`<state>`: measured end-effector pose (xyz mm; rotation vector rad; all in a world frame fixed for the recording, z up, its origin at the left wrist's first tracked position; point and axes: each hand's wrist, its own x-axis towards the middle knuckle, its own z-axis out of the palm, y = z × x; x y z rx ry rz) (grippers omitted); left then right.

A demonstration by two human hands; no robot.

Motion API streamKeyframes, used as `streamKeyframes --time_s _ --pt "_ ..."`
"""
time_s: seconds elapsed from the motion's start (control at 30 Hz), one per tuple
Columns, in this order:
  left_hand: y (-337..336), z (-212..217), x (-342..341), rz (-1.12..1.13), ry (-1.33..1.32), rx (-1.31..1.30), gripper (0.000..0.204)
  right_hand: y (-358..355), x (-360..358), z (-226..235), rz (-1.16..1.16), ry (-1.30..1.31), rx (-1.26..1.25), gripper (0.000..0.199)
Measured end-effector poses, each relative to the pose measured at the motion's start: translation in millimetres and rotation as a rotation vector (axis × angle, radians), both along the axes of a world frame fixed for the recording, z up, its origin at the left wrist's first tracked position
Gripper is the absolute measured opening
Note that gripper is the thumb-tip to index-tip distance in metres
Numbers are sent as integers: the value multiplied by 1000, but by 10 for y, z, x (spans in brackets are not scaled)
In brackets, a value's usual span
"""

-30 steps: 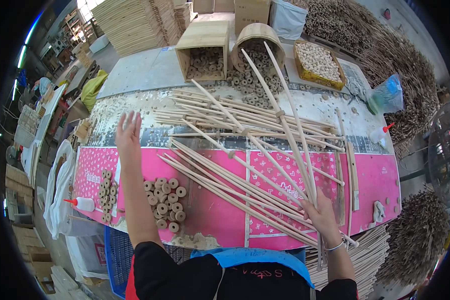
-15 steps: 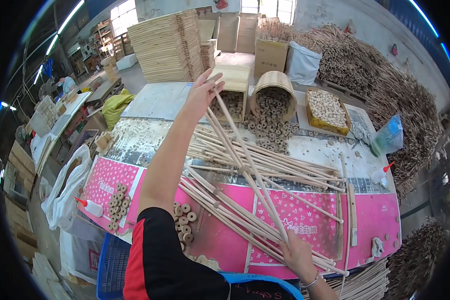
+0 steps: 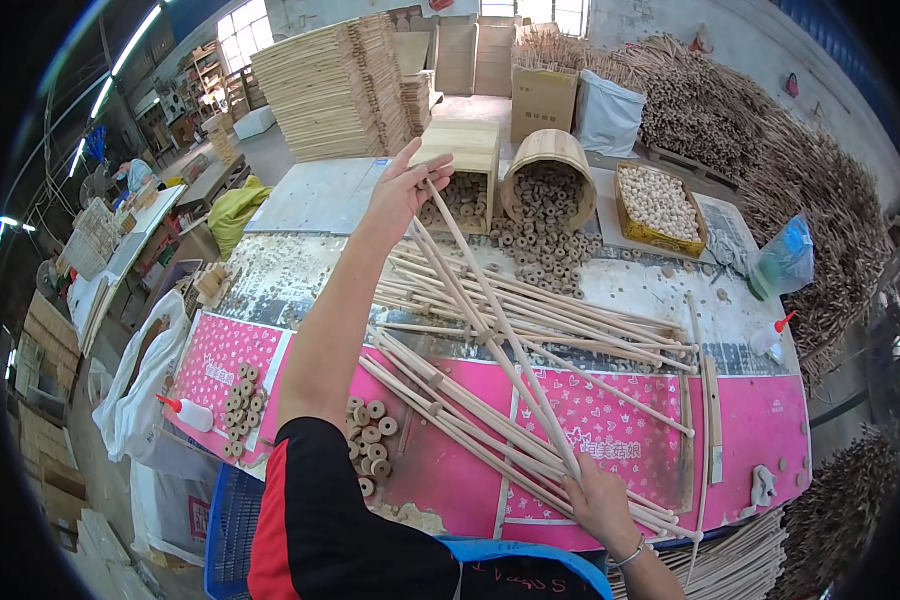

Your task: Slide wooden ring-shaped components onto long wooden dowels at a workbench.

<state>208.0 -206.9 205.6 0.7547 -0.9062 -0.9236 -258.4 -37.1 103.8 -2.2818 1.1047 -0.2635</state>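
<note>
My left hand (image 3: 402,190) is stretched far out over the table, fingers closed around the far ends of a few long wooden sticks (image 3: 490,320). My right hand (image 3: 600,500) grips the near ends of the same sticks at the table's front edge. The held sticks are lifted at the far end, above a loose pile of similar sticks (image 3: 530,400) lying across the pink sheet (image 3: 610,420). Small wooden rings (image 3: 370,440) lie in a cluster near my left elbow.
Two tipped wooden containers (image 3: 550,160) spill rings onto the table's far side. A yellow tray of wooden balls (image 3: 660,205), glue bottles (image 3: 192,414) (image 3: 770,338), a blue plastic bag (image 3: 785,255), stick bundles (image 3: 830,510) and stacked boards (image 3: 330,90) surround the table.
My left hand reached from the table's left side out to the far ends of the sticks and took hold, lifting them. My right hand stayed on the near ends.
</note>
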Motion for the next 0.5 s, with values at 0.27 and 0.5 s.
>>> streamKeyframes --time_s 0.27,0.5 --pt "16 -47 -21 6 -31 36 74 -19 15 -2 -6 0 3 22" --pt "156 102 -239 65 -203 171 99 -29 0 -42 8 -24 -22 23"
